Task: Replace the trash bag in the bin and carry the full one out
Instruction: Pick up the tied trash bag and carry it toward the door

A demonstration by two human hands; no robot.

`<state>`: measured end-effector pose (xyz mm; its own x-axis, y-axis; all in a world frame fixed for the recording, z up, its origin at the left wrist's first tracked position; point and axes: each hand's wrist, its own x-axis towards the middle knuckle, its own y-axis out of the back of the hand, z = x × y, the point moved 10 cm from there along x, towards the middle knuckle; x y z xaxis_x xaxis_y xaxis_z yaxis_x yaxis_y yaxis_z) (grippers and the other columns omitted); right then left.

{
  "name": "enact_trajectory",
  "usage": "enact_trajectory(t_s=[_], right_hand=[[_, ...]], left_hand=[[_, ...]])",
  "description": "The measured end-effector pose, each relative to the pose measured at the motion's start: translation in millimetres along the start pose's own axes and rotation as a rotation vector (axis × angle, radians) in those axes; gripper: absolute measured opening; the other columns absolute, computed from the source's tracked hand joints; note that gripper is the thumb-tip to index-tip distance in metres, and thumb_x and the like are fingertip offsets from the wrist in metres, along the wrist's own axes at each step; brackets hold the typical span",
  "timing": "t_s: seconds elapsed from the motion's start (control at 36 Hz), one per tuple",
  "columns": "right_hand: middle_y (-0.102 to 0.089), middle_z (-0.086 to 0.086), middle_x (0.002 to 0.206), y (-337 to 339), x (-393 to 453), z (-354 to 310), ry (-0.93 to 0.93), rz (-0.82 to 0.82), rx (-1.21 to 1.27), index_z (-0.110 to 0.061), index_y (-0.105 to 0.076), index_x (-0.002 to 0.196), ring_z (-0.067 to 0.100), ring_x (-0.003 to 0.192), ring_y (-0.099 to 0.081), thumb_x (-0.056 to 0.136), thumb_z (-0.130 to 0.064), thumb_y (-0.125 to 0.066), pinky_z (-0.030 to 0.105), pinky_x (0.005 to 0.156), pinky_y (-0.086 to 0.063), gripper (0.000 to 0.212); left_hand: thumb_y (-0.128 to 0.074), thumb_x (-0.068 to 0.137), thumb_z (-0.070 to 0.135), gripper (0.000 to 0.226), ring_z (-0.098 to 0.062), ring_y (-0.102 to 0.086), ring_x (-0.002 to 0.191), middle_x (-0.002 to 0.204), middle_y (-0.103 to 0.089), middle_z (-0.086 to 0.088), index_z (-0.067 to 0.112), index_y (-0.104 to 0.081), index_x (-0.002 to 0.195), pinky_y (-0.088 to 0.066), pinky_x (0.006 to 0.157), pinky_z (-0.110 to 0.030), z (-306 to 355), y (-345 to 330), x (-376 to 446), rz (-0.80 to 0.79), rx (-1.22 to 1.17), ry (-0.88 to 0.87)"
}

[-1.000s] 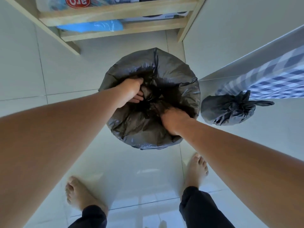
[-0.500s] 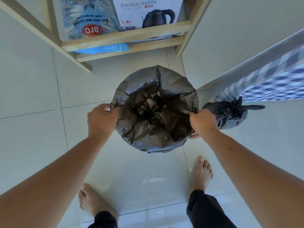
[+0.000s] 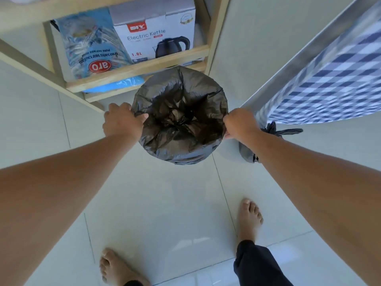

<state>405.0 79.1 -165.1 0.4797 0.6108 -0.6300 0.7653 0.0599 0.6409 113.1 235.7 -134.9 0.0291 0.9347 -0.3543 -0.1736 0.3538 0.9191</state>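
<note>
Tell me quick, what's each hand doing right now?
Left hand: closed on the new bag's rim, at the bin's left side.
Right hand: closed on the same rim, opposite side.

two hands, two trash bags, one box

Soft, even daylight fills the scene. A pale glare lies on the floor tiles below the bin. The edges bend strongly around it.

Glossy pale tiled floor, wooden shelf behind.
</note>
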Motion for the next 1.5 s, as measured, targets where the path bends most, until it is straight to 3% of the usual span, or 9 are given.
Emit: enact_trajectory(t_s=[0.14,0.42,0.5,0.61,0.72,0.83,1.11,1.33,1.5], right_hand=[[-0.063,0.005,0.113,46.5,-33.4,17.5,0.197,0.13,-0.102,-0.014,-0.062,0.122,0.024,0.107,-0.061,0.082,-0.004,-0.043,0.016,0.079,-0.043,0.045],[-0.051,0.007,0.132,93.2,-42.5,101.7,0.107,0.051,-0.387,-0.02,-0.043,0.138,0.033,0.128,-0.04,0.069,-0.013,-0.061,0.043,0.096,-0.046,0.071],[-0.043,0.007,0.142,81.2,-25.4,139.0,0.016,0.027,-0.386,-0.02,-0.033,0.144,0.032,0.132,-0.036,0.073,-0.02,-0.068,0.046,0.103,-0.04,0.079],[-0.055,0.005,0.122,72.3,-9.8,157.9,-0.011,0.117,-0.299,-0.023,-0.05,0.132,0.032,0.117,-0.051,0.081,-0.028,-0.062,0.041,0.087,-0.046,0.053],[-0.049,-0.002,0.065,67.0,-6.3,174.3,-0.027,0.16,-0.214,-0.013,-0.062,0.086,0.028,0.076,-0.059,0.088,-0.019,-0.048,0.023,0.047,-0.031,0.015],[-0.052,-0.001,0.066,85.3,-24.2,198.6,-0.057,0.179,-0.037,-0.011,-0.064,0.083,0.028,0.07,-0.058,0.089,-0.015,-0.049,0.023,0.048,-0.036,0.016],[-0.056,0.008,0.064,255.9,-168.0,269.3,-0.278,0.43,0.423,0.0,-0.061,0.071,0.029,0.063,-0.06,0.086,-0.017,-0.059,0.03,0.055,-0.047,0.023],[-0.061,0.01,0.07,426.3,-382.7,305.5,-0.361,0.683,0.671,0.001,-0.068,0.087,0.023,0.053,-0.057,0.089,-0.024,-0.062,0.022,0.048,-0.044,0.025],[-0.055,0.007,0.058,544.2,-575.4,363.5,-0.449,0.897,0.696,-0.005,-0.065,0.079,0.02,0.045,-0.05,0.09,-0.029,-0.062,0.024,0.048,-0.039,0.026]], left_hand=[[-0.061,0.089,0.036,0.034,-0.027,-0.064,0.098,0.109,-0.064,-0.01,0.015,-0.065,0.116,-0.053,0.09,-0.04,70.7,8.9,-37.7,-0.009,-0.171,-0.363],[-0.068,0.087,0.022,0.028,-0.023,-0.064,0.083,0.094,-0.064,-0.009,0.003,-0.067,0.108,-0.055,0.081,-0.04,226.1,-60.7,-127.2,-0.27,-0.236,-0.806],[-0.073,0.084,0.022,0.053,-0.024,-0.064,0.099,0.119,-0.063,-0.013,0.005,-0.057,0.132,-0.05,0.093,-0.035,258.1,-107.9,-143.8,-0.437,-0.182,-0.765],[-0.078,0.078,0.015,0.086,-0.029,-0.054,0.125,0.144,-0.047,-0.011,0.021,-0.031,0.151,-0.046,0.103,-0.044,273.5,-161.7,-147.8,-0.6,-0.084,-0.689],[-0.067,0.084,0.014,0.041,-0.031,-0.058,0.114,0.122,-0.06,-0.012,0.016,-0.062,0.125,-0.048,0.094,-0.039,287.6,-192.0,-148.4,-0.57,-0.074,-0.73],[-0.06,0.091,0.015,0.021,-0.03,-0.063,0.098,0.107,-0.069,-0.012,0.011,-0.071,0.107,-0.048,0.08,-0.035,299.4,-190.6,-165.8,-0.553,-0.143,-0.705],[-0.064,0.091,0.029,0.022,-0.011,-0.046,0.052,0.058,-0.051,0.003,0.015,-0.063,0.074,-0.029,0.05,-0.025,436.4,-64.5,-288.9,-0.653,-0.103,-0.942],[-0.06,0.093,0.032,0.036,-0.03,-0.054,0.063,0.075,-0.062,-0.026,-0.002,-0.067,0.084,-0.035,0.057,-0.031,578.1,94.8,-475.3,-0.622,-0.097,-1.272],[-0.059,0.094,0.029,0.026,-0.027,-0.065,0.081,0.086,-0.071,-0.011,0.009,-0.075,0.092,-0.045,0.069,-0.033,679.4,188.4,-681.8,-0.63,-0.04,-1.534]])
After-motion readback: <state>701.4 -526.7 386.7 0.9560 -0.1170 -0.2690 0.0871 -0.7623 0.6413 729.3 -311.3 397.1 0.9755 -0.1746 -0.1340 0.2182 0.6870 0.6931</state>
